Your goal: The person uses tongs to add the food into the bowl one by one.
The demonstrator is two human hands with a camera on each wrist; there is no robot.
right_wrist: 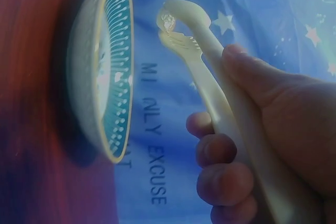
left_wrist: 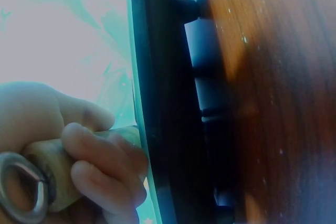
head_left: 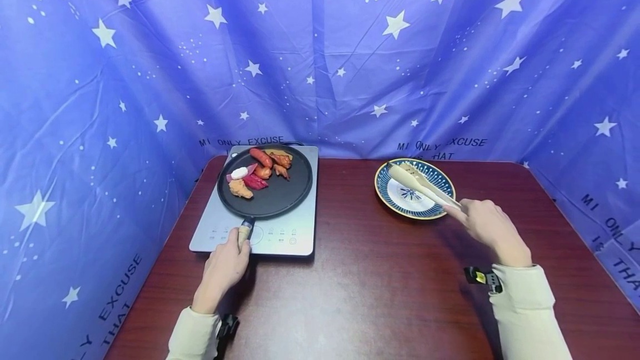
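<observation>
My left hand (head_left: 225,265) grips the wooden handle (head_left: 244,233) of a black frying pan (head_left: 285,199), its fingers curled round it in the left wrist view. The pan sits on a silver induction cooker (head_left: 300,232). On its left and far part lie a red sausage (head_left: 260,158), browned chicken pieces (head_left: 281,160), a dark red piece (head_left: 255,181), a white piece (head_left: 239,172) and a fried piece (head_left: 240,189). My right hand (head_left: 492,229) holds cream-coloured tongs (head_left: 417,185) over a blue-patterned plate (head_left: 382,196). A small pale piece (right_wrist: 168,22) shows between the tong tips; I cannot tell what it is.
The dark red wooden table (head_left: 350,282) runs between the cooker and the plate. A blue curtain (head_left: 320,60) with white stars hangs behind it and on both sides. A black cable (head_left: 295,143) leaves the cooker's back edge.
</observation>
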